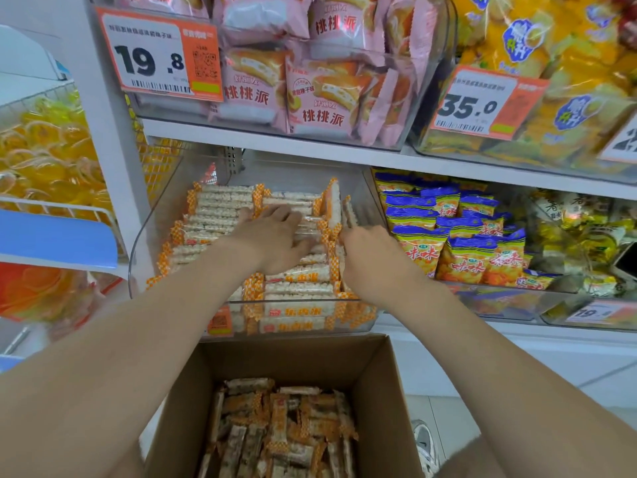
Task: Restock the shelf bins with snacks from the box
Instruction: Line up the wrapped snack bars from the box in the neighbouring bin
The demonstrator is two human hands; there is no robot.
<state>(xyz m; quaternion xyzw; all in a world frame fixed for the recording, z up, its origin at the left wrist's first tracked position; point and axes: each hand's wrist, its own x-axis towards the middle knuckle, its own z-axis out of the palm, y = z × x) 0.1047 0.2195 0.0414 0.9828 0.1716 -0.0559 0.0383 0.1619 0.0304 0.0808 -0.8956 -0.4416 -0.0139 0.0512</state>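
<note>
Cardboard box [389,391] (nearest, top open) holding loose orange-and-white snack bars [282,426]. Beyond it, clear shelf bin [155,236] filled with stocked bars [220,208] of the same kind, laid in rows. Left hand [275,239] lies flat on the middle rows, fingers straight and spread, gripping nothing. Right hand [370,257] touches bars standing on edge at the bin's right side; its fingers are blurred, so any grip cannot be told. Neighbouring bin, right: blue-and-yellow bags [458,232]. Upper shelf: pink packs [317,94] printed 桃桃派, with price tags reading 19.8 [151,56] and 35.0 [475,105].
</note>
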